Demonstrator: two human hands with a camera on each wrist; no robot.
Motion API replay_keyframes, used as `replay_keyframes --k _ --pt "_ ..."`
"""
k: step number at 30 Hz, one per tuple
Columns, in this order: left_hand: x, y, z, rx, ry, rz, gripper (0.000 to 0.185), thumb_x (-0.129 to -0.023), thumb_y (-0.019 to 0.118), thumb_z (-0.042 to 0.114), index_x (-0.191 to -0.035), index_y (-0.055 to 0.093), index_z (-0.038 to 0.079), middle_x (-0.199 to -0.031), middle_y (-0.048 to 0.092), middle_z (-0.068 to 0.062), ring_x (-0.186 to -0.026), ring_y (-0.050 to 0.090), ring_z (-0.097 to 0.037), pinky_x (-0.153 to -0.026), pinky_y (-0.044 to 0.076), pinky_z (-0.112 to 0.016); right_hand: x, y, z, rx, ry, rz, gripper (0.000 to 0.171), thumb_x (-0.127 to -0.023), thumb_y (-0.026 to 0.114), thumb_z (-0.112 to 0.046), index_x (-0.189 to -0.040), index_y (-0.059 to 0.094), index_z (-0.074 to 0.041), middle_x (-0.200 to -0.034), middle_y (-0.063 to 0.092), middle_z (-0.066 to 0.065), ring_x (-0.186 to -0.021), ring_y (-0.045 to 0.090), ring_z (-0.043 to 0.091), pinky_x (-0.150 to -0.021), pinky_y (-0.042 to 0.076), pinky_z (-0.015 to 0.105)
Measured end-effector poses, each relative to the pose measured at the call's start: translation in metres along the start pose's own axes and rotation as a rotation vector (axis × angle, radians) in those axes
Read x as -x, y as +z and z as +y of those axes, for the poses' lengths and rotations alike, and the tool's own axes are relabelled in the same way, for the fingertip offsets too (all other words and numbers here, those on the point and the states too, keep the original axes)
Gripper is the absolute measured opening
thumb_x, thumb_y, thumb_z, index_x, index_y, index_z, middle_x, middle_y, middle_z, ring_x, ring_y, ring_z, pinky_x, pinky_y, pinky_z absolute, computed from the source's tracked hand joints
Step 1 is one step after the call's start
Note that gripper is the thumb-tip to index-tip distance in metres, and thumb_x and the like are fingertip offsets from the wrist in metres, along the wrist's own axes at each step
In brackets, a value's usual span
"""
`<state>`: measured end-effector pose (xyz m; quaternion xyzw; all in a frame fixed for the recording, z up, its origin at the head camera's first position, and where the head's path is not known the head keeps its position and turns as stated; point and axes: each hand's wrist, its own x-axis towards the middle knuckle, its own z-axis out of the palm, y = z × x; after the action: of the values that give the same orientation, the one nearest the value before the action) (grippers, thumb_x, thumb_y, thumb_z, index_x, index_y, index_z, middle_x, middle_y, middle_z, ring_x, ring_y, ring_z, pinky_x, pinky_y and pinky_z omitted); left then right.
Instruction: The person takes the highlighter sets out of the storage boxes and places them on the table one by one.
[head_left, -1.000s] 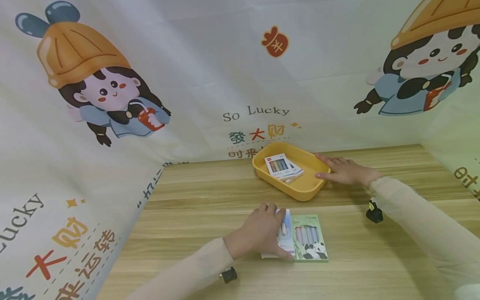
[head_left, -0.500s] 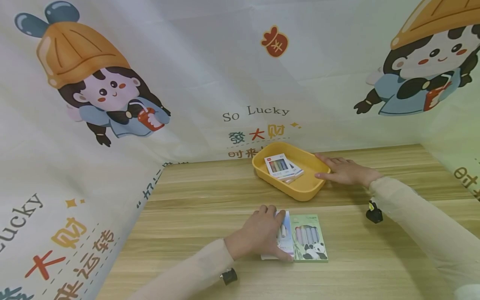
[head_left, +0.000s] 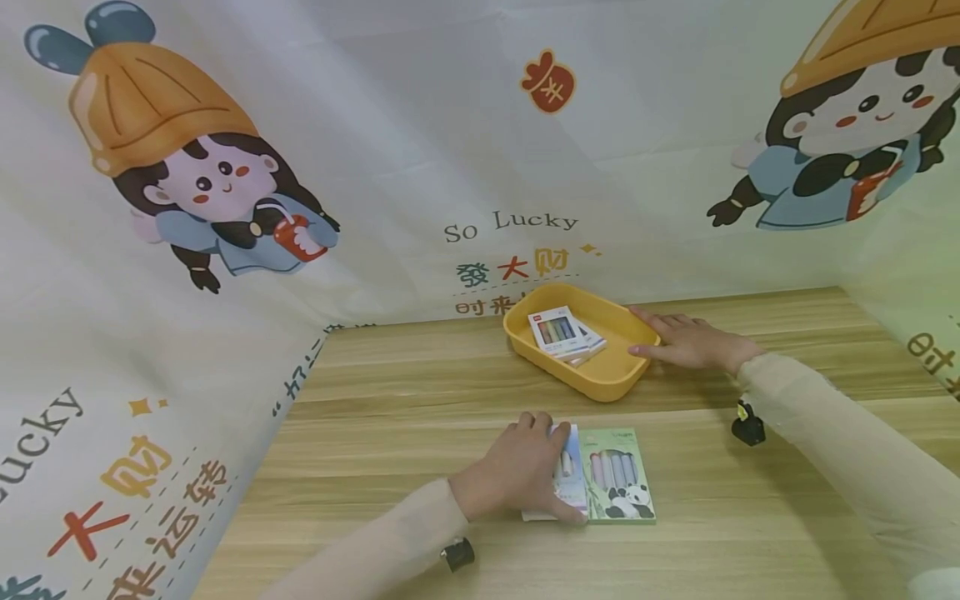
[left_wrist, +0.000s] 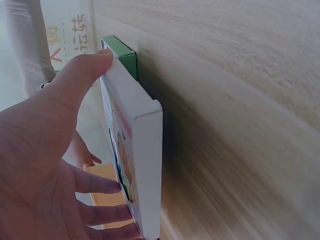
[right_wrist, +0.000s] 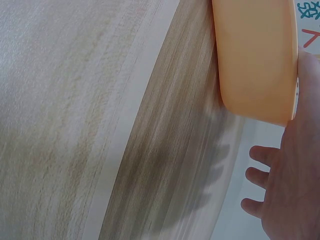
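Note:
In the head view my left hand [head_left: 516,471] grips a flat white-and-blue box [head_left: 572,479], thumb at its near edge and fingers toward its far end. The hand covers much of this box. Beside it on the right lies a green box [head_left: 619,479] with a panda print and a window showing several pastel pens. In the left wrist view the box's white side [left_wrist: 148,175] faces the camera. My right hand [head_left: 693,340] holds the right end of a yellow tray [head_left: 603,388], thumb over the rim. Small white boxes [head_left: 558,332] with coloured sticks pictured lie overlapped inside the tray.
The wood-grain table [head_left: 390,433] ends at a printed cloth wall [head_left: 390,167], and the tray stands close to it at the back. Cloth also rises on the left and right. A dark wrist device [head_left: 457,553] hangs under the left sleeve, another [head_left: 747,425] under the right.
My left hand and the white-and-blue box have shifted very slightly toward me. The right hand and the tray have stayed in place.

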<state>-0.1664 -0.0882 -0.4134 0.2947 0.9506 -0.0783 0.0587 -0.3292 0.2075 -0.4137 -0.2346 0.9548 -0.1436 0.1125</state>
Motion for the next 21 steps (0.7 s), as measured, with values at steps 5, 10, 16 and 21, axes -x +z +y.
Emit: replay_keyframes --k 5,10,16,21 --pt "-0.0005 0.0017 -0.0003 0.011 -0.004 0.0 0.115 -0.065 0.065 0.086 -0.148 0.042 0.01 -0.136 0.055 -0.012 -0.121 0.053 -0.026 -0.104 0.05 -0.038 0.0008 -0.0001 -0.0002 0.001 -0.003 0.001 0.085 -0.097 0.033 -0.069 -0.161 0.0 -0.022 -0.162 0.022 0.026 -0.146 0.02 0.056 -0.114 0.013 0.077" --pt "-0.0013 0.0039 -0.0008 0.016 -0.001 0.002 0.115 -0.065 0.065 0.085 -0.148 0.043 0.01 -0.136 0.056 -0.012 -0.12 0.053 -0.026 -0.103 0.05 -0.038 0.0015 -0.0003 -0.0008 0.002 0.0 0.003 0.085 -0.097 0.033 -0.069 -0.161 0.0 -0.023 -0.162 0.022 0.026 -0.146 0.02 0.056 -0.114 0.013 0.077" --pt "-0.0019 0.0048 -0.0014 0.023 0.002 0.0 0.114 -0.065 0.065 0.085 -0.148 0.042 0.01 -0.136 0.055 -0.013 -0.121 0.053 -0.027 -0.103 0.05 -0.039 0.0019 -0.0011 -0.0012 -0.001 0.005 0.0 0.086 -0.097 0.033 -0.069 -0.161 0.0 -0.023 -0.162 0.022 0.026 -0.146 0.02 0.056 -0.114 0.012 0.077" --pt "-0.0024 0.0061 -0.0021 0.026 0.003 -0.003 0.115 -0.064 0.065 0.086 -0.148 0.043 0.011 -0.135 0.056 -0.012 -0.12 0.053 -0.026 -0.103 0.05 -0.038 0.0013 -0.001 -0.0013 -0.006 0.006 -0.001 0.086 -0.096 0.033 -0.07 -0.161 0.0 -0.024 -0.162 0.022 0.026 -0.146 0.02 0.056 -0.114 0.012 0.077"
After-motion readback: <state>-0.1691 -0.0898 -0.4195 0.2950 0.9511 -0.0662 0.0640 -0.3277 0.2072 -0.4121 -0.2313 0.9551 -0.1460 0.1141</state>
